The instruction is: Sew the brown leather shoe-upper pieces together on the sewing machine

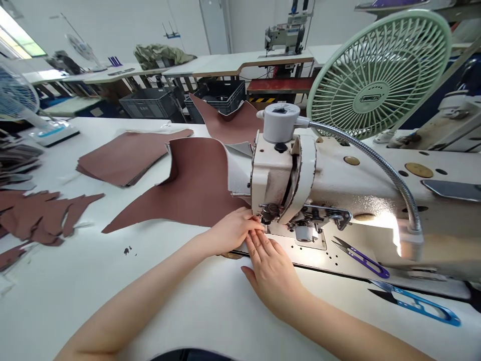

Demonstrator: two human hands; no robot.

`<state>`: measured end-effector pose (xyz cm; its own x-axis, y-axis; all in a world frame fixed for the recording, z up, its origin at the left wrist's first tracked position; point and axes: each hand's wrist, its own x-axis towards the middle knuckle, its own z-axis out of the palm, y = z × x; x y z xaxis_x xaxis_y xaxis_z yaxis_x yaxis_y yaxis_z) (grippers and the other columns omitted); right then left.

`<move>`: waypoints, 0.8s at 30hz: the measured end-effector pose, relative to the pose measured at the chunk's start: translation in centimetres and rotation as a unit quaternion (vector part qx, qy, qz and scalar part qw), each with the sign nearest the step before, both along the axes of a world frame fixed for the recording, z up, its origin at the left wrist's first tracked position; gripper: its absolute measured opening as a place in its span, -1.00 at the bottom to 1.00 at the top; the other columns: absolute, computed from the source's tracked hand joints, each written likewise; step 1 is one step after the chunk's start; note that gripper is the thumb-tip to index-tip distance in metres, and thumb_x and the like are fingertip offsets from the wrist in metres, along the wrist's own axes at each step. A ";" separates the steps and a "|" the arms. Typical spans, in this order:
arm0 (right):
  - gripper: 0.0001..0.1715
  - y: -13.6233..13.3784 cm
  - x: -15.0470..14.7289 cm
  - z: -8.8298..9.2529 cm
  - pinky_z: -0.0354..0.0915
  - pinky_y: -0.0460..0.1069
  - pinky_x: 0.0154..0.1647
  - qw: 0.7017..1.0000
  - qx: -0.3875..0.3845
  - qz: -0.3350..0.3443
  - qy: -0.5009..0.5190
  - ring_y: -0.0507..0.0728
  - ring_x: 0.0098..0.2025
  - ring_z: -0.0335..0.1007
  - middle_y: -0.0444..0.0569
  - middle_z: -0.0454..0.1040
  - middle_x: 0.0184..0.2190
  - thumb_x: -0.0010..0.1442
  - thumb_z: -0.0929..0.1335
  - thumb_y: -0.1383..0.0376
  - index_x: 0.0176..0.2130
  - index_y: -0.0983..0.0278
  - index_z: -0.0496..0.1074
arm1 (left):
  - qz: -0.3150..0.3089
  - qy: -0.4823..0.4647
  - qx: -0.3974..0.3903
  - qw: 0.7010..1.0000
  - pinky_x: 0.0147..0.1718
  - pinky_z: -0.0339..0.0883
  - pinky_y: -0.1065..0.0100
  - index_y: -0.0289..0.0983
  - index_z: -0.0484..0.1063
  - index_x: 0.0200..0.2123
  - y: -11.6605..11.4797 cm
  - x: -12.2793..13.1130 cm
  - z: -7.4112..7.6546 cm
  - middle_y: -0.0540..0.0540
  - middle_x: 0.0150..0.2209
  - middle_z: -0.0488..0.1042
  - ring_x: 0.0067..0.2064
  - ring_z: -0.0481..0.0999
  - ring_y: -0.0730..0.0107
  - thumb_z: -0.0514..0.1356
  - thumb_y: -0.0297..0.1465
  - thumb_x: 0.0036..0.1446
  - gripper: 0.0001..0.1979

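Note:
A brown leather-like piece (199,180) with a pale grey backing lies curled on the table, its right end running to the sewing machine (278,175). My left hand (235,230) is at that end near the needle, fingers bent and pressed together on the edge of the piece. My right hand (272,273) lies beside it, palm down with fingers stretched out, the fingertips close to the left fingers. Hands and machine head hide the needle point and the edge under it.
Purple thread snips (363,258) and blue thread snips (421,303) lie right of my hands. Left are a stack of brown panels (128,155) and small brown cut pieces (45,215). A green fan (376,95) and a lit gooseneck lamp (409,235) stand by the machine.

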<state>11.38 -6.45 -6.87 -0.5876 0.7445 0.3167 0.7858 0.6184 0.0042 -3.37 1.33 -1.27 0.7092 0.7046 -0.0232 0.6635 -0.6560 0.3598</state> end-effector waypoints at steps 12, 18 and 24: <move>-0.32 0.7 -0.5 -0.4 0.22 0.19 0.08 1.000 0.005 -0.019 0.007 0.34 0.17 0.20 0.28 0.27 0.14 0.32 0.11 0.09 0.15 0.58 0.25 | -0.017 -0.013 0.041 0.999 -0.08 0.23 0.32 -0.21 0.49 -0.17 0.6 -0.7 -0.4 -0.06 -0.17 0.49 -0.10 0.39 0.31 0.00 -0.63 0.12 -0.65; -0.30 1.5 -0.5 -0.2 0.20 0.19 0.12 1.000 -0.012 -0.023 -0.010 0.34 0.20 0.15 0.27 0.15 0.21 0.30 0.14 0.13 0.21 0.60 0.13 | -0.017 -0.007 0.075 0.997 -0.16 0.24 0.30 -0.29 0.40 -0.09 1.3 -1.1 -1.3 -0.10 -0.16 0.48 -0.09 0.39 0.26 0.02 -0.60 0.13 -0.69; -0.30 1.6 -0.6 -0.6 0.19 0.19 0.13 0.999 -0.019 -0.033 -0.002 0.34 0.22 0.13 0.25 0.13 0.23 0.30 0.14 0.12 0.23 0.57 0.10 | -0.001 0.017 0.083 0.996 -0.22 0.24 0.30 -0.27 0.39 -0.15 1.7 -1.1 -1.4 -0.09 -0.19 0.48 -0.12 0.41 0.25 0.05 -0.60 0.09 -0.72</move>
<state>10.78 -4.85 -7.45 -0.5383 0.7932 0.2848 0.8249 0.5651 -0.0147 -4.44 3.01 -2.69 0.7117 0.6991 0.0698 0.6717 -0.7062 0.2237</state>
